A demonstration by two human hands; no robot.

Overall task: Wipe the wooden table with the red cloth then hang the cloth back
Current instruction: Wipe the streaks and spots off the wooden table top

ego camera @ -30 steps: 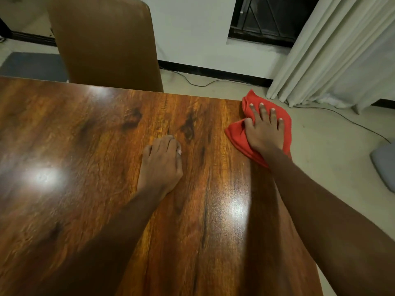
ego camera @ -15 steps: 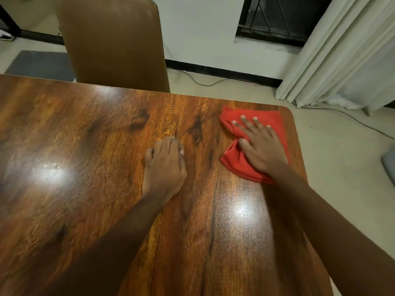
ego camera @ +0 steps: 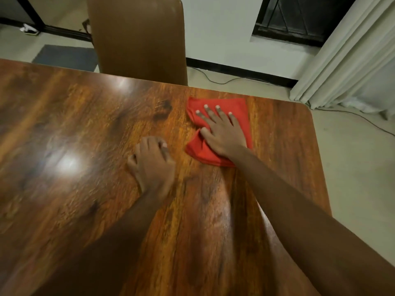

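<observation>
The glossy wooden table (ego camera: 64, 129) fills most of the view. A red cloth (ego camera: 242, 108) lies flat on it near the far right corner. My right hand (ego camera: 222, 131) presses down on the cloth with its fingers spread and straight. My left hand (ego camera: 151, 165) rests on the bare wood just left of the cloth, fingers loosely curled and holding nothing.
A brown chair back (ego camera: 139, 37) stands against the table's far edge. Pale curtains (ego camera: 350, 56) hang at the right, with a black cable (ego camera: 222, 81) on the floor beneath. A grey mat (ego camera: 66, 57) lies on the floor at the far left.
My right hand has slid the red cloth leftward from the table's far right corner towards the middle. My left hand has stayed in place, its fingers now more curled.
</observation>
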